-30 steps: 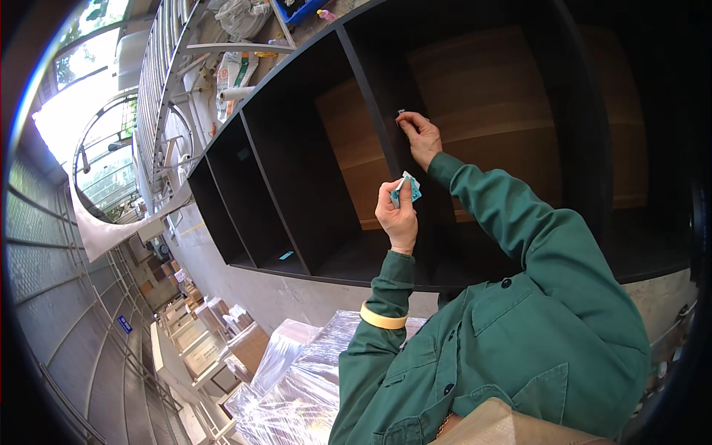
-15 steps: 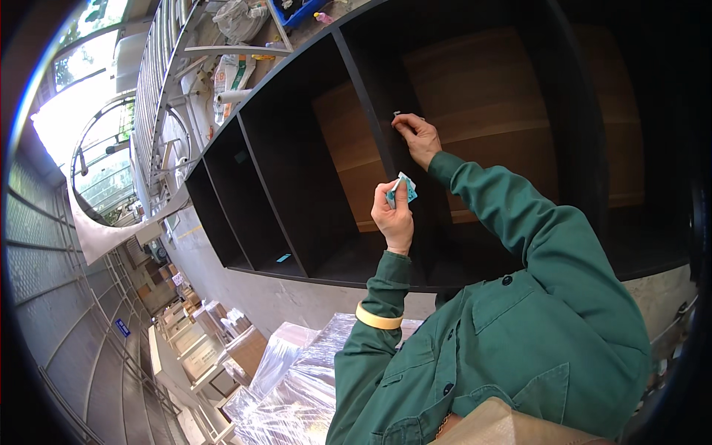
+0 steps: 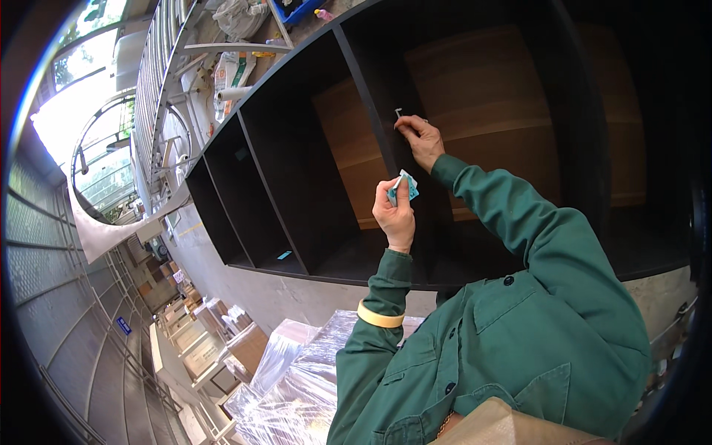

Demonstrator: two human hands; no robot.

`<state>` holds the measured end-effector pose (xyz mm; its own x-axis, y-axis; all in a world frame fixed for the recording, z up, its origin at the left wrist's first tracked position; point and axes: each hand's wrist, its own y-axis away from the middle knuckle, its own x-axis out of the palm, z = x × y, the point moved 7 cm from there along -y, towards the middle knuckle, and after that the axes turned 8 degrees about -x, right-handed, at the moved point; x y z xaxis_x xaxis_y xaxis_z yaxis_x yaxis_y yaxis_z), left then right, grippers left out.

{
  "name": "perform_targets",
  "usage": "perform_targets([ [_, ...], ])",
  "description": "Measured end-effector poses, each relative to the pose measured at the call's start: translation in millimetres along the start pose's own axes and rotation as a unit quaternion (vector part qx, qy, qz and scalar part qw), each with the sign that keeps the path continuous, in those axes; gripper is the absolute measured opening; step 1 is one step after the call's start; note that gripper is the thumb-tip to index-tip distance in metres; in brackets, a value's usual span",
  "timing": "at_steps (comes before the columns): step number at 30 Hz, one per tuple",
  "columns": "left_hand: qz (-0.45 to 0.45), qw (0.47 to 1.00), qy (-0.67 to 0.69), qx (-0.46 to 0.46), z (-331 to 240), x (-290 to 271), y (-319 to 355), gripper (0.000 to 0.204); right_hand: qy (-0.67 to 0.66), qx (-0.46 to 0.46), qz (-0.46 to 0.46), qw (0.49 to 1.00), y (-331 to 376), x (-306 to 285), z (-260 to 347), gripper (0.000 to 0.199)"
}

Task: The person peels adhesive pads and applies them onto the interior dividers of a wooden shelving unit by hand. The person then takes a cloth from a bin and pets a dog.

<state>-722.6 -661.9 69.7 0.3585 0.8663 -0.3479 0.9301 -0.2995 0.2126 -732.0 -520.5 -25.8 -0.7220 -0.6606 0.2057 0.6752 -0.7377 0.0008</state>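
Nearest, the left hand (image 3: 395,215) pinched a small blue packet (image 3: 405,187) in a closed grip, while beyond it the right hand (image 3: 420,139) gripped an L-shaped key (image 3: 398,113) against the dark shelf divider (image 3: 380,130), the fitting apparently unfinished.

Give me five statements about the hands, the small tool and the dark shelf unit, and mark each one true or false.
1. The left hand holds a small blue packet. True.
2. The right hand rests flat on the plastic-wrapped boxes. False: it is raised to a dark upright panel of the shelf unit, pinching a small bent metal tool.
3. The two hands are clasped together. False: they are apart, the right one above the left.
4. Both sleeves are green, and the left sleeve has a yellow band. True.
5. The compartment behind the hands is packed with books. False: it shows only its brown back panel.
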Motion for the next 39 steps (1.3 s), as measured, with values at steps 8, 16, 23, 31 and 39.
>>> perform_targets([
  [8,0.002,1.0,0.005,-0.001,-1.4,1.5,0.9,0.009,-0.043,0.011,-0.037,0.998,0.6,-4.4,-7.0,0.008],
  [16,-0.005,1.0,0.013,0.005,-2.3,0.2,2.4,0.01,-0.302,0.329,0.026,0.894,19.0,-30.9,-48.8,0.022],
  [23,-0.004,1.0,0.002,-0.009,-2.8,2.6,1.2,0.011,0.118,0.057,0.056,0.99,-14.2,-52.0,-55.8,0.028],
  [31,0.0,0.999,0.018,-0.031,-1.9,3.1,2.1,0.01,0.165,0.028,0.226,0.96,-29.7,-18.2,-12.6,0.022],
  [39,-0.009,1.0,-0.005,-0.001,0.3,1.7,0.4,0.011,0.289,-0.078,0.341,0.891,-47.1,-6.2,-3.4,0.019],
])
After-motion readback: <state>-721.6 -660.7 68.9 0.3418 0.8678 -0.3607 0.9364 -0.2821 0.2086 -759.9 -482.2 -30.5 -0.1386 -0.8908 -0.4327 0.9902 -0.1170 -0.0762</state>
